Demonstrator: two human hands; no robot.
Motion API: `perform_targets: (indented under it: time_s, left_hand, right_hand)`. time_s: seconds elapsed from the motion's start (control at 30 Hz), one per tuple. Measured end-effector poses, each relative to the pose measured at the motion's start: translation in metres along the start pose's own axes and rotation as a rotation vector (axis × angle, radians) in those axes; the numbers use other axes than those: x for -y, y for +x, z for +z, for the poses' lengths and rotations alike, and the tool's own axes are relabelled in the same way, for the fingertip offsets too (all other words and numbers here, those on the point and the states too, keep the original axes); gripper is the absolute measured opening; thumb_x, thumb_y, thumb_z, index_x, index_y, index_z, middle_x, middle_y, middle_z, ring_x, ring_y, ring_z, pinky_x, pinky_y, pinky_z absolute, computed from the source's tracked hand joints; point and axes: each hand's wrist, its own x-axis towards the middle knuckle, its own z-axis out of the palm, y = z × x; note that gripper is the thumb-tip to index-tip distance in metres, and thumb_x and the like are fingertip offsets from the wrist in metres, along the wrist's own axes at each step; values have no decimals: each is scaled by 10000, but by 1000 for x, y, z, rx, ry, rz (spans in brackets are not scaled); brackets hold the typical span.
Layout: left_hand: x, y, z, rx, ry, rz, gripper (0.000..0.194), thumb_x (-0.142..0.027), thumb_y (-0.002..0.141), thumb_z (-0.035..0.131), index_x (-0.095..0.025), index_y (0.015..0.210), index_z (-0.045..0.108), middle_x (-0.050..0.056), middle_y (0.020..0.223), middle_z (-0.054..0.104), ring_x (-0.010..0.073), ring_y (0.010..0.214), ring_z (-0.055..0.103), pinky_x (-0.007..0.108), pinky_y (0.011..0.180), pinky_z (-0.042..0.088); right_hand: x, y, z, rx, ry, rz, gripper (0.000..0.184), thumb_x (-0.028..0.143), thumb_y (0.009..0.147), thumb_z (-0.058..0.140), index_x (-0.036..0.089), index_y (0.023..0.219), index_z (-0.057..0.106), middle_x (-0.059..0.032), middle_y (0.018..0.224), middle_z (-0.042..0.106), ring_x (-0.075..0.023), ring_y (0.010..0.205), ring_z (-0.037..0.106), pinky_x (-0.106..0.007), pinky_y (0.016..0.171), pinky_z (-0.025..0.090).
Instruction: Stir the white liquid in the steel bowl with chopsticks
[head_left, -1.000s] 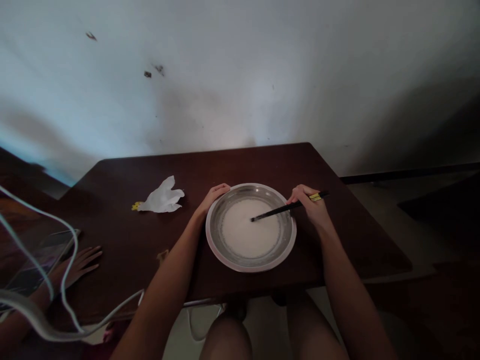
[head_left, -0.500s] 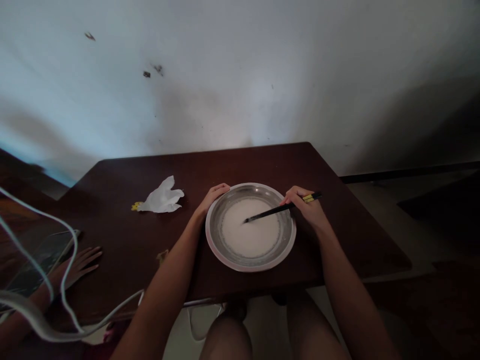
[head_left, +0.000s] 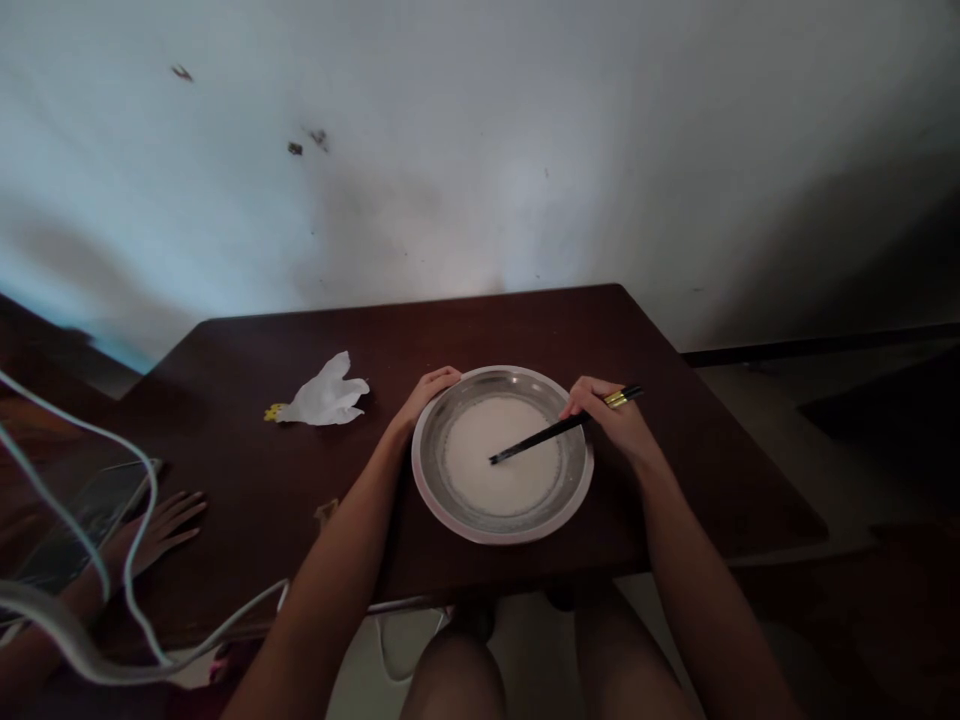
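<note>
A round metal basin [head_left: 480,533] stands near the front edge of the table, with a milky white liquid [head_left: 487,485] in it. My left hand [head_left: 430,392] grips the basin's left rim, its thumb side hidden from me. In my right hand [head_left: 602,408], over the right rim, is a pair of black chopsticks [head_left: 536,438] with gold bands near the top. They slant down to the left, and their whitened tips are at the liquid's surface near the middle.
A white plastic bag [head_left: 324,395] with a yellow end lies left on the dark wooden table [head_left: 480,320]. A small brown scrap [head_left: 326,512] is by my left forearm. Another person's hand [head_left: 161,530] rests near a phone [head_left: 82,520]; white cables [head_left: 142,480] cross there. A wall stands behind.
The chopstick tips have moved slightly toward me and to the right within the liquid. My left hand and the basin have stayed in place.
</note>
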Motion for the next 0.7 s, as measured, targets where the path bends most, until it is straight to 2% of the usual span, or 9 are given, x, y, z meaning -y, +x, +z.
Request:
perform_targets:
  time_s: [0.17,0.3,0.43,0.6,0.7]
  left_hand:
    - [2,1,-1,5,-22,-4,354,-447,600,717,-138,694,573,-40,574,519,74,517,430,202,517,316]
    - [1,0,1,-3,-27,-19,350,-446,593,717,-145,694,568,-41,565,515,78,507,425,207,504,306]
    - [1,1,0,-3,-21,-8,345,-447,593,711,-147,684,570,-37,571,516,80,512,427,211,512,316]
    - [2,2,-1,-2,-9,-5,349,-449,591,716,-144,687,577,-40,574,520,79,519,430,207,518,320]
    - [2,1,0,2,-27,-1,338,-443,603,712,-148,689,571,-39,580,527,84,529,446,209,528,332]
  right_hand:
    - [-1,0,0,-102,-4,-28,322,319,858,563,203,558,577,4,583,630,-130,606,584,-279,643,445]
    - [0,0,1,-7,3,-3,297,314,841,581,200,567,584,-6,614,657,-137,628,606,-282,650,457]
    - [1,0,1,-112,-15,-15,312,321,850,574,203,561,578,0,583,634,-135,620,594,-276,641,455]
    - [2,0,1,-18,-25,-1,301,336,839,586,204,568,584,-9,623,665,-143,631,598,-291,657,461]
    - [1,1,1,-88,-42,-13,310,350,844,580,206,569,582,-4,601,646,-143,630,594,-290,652,459]
